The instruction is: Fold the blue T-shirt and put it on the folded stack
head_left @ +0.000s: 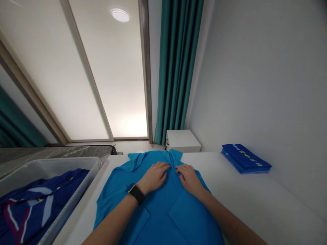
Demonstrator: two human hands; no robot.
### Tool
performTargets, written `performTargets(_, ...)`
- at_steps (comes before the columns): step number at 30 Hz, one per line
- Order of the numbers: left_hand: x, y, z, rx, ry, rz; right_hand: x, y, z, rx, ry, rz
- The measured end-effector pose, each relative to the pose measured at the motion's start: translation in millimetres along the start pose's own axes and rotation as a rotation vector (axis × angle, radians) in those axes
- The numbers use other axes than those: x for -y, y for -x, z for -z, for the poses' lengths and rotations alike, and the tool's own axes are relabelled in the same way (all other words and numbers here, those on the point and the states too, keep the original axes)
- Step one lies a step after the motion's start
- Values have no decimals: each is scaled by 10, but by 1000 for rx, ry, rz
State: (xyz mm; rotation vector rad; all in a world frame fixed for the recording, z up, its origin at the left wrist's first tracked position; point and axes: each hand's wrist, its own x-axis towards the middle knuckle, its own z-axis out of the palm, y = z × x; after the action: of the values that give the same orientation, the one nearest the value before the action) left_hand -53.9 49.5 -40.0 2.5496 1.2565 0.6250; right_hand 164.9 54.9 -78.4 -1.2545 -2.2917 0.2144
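A bright blue shirt (pixel 163 211) is spread on the white table, its collar (pixel 176 157) at the far end and two patch-like outlines on its front. My left hand (pixel 154 176), with a black watch on the wrist, has its fingertips closed on the front opening just below the collar. Close by on the other side of that opening, my right hand (pixel 190 177) pinches the cloth with thumb and fingers. A small gap separates the two sets of fingertips. Whatever lies under the fingers is too small to make out.
At the left stands a clear plastic bin (pixel 94 166) holding dark blue clothing (pixel 48 197) with white and red stripes. A folded blue stack (pixel 245 158) lies on the white table (pixel 255 200) by the right wall. Behind are a white cabinet (pixel 182 139) and a green curtain (pixel 178 68).
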Motion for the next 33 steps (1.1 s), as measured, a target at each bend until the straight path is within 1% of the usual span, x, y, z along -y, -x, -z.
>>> performTargets(3, -80, -167, -190, 24, -5, -10, -19, -7, -12, -10, -5, -21)
performTargets(7, -96, -220, -320, 28, -82, 23, -22, -9, -32, -20, -16, -21)
performTargets(10, -101, -198, -351, 12, -127, 32, -38, -16, -37, -31, -55, -20)
performTargets(12, -99, -187, -358, 16, -142, 25, -75, -35, -26, -51, -104, -45)
performTargets(15, -90, -185, -360, 27, -159, 14, -181, -99, 28, -89, -164, -110)
performTargets(18, -84, -189, -356, 25, -163, 9, -323, -221, 116, -107, -192, -192)
performTargets(21, -90, -193, -344, 31, -156, 13, -471, -409, 183, -42, -219, -367)
performTargets(24, -98, -195, -330, 41, -146, 24, -613, -638, 192, 23, -235, -466)
performTargets(29, -107, -197, -321, 43, -138, 32, -778, -947, 139, 113, -258, -564)
performTargets(33, -108, -199, -321, 51, -138, 37, -822, -1033, 111, 153, -281, -574)
